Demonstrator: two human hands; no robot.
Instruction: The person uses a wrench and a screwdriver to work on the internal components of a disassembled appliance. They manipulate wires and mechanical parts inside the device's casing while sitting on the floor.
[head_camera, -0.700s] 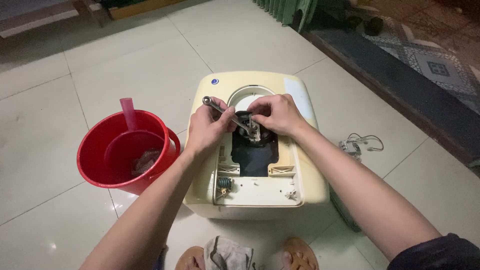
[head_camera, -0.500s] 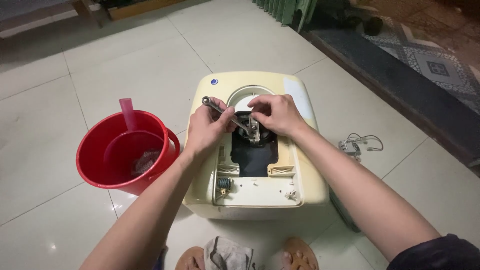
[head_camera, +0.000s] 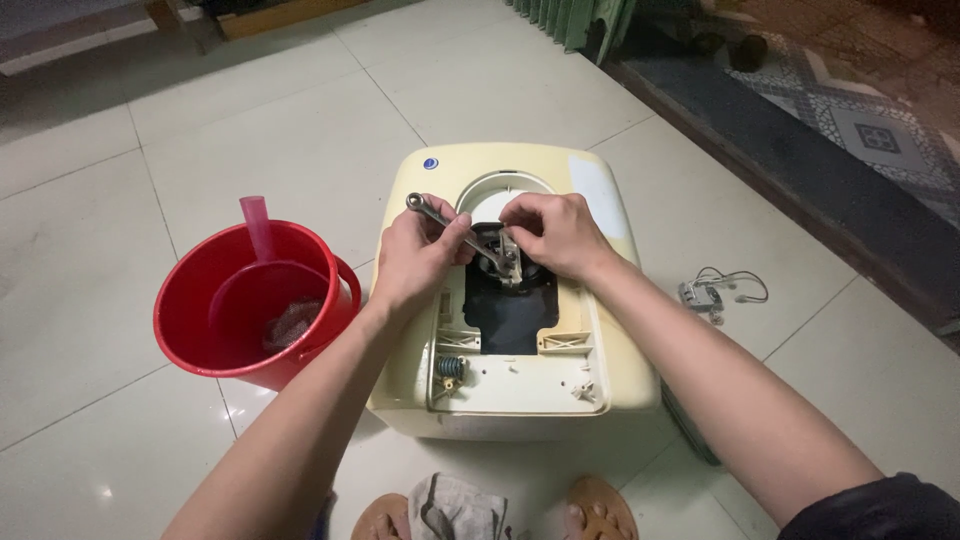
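A cream-coloured appliance casing (head_camera: 600, 350) lies flat on the tiled floor with its service opening uncovered, dark inside. My left hand (head_camera: 420, 255) grips a metal wrench (head_camera: 432, 215), whose ring end sticks out to the upper left while its other end sits on a fitting (head_camera: 508, 262) at the top of the opening. My right hand (head_camera: 553, 232) rests on that same fitting, fingers pinched around it. A green coiled part (head_camera: 449, 367) shows at the lower left of the open panel.
A red bucket (head_camera: 200, 345) with a pink dipper (head_camera: 256, 228) and a mesh item inside stands left of the casing. A small grey part with wires (head_camera: 705, 293) lies on the floor to the right. A cloth (head_camera: 455, 505) and my sandalled feet are at the bottom. A dark patterned mat lies far right.
Both hands stay on the fitting; the wrench handle has shifted only slightly. Nothing else has moved.
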